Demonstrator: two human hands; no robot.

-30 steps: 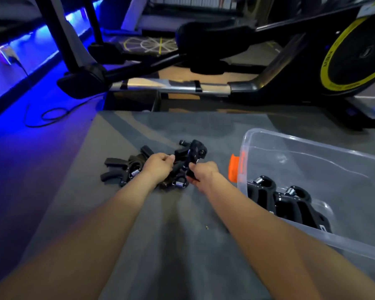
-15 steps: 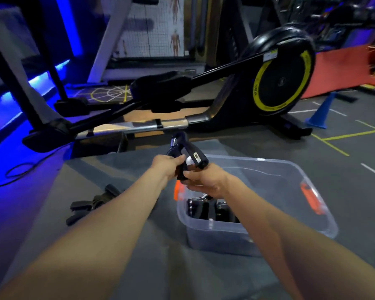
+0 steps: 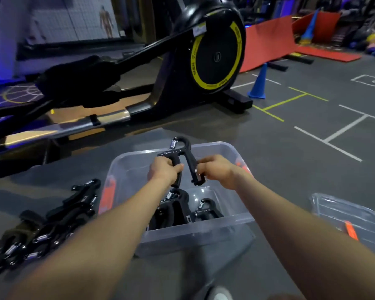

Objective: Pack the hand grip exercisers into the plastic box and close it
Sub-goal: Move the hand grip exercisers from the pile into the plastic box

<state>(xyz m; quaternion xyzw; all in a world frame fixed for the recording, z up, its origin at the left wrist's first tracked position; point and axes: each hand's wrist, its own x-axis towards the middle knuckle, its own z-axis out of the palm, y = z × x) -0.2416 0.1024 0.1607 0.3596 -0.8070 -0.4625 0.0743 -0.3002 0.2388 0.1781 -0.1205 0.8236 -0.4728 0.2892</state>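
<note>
Head view: left hand and right hand both gripping exerciser above plastic box.

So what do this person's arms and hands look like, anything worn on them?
Both forearms are bare as far as the frame shows, with no sleeves in view. The left hand and right hand carry no gloves; no watch, band or ring is visible.

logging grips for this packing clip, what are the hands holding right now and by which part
One black hand grip exerciser with a steel spring, above the clear plastic box: left hand curls round one handle, right hand pinches the other.
</note>
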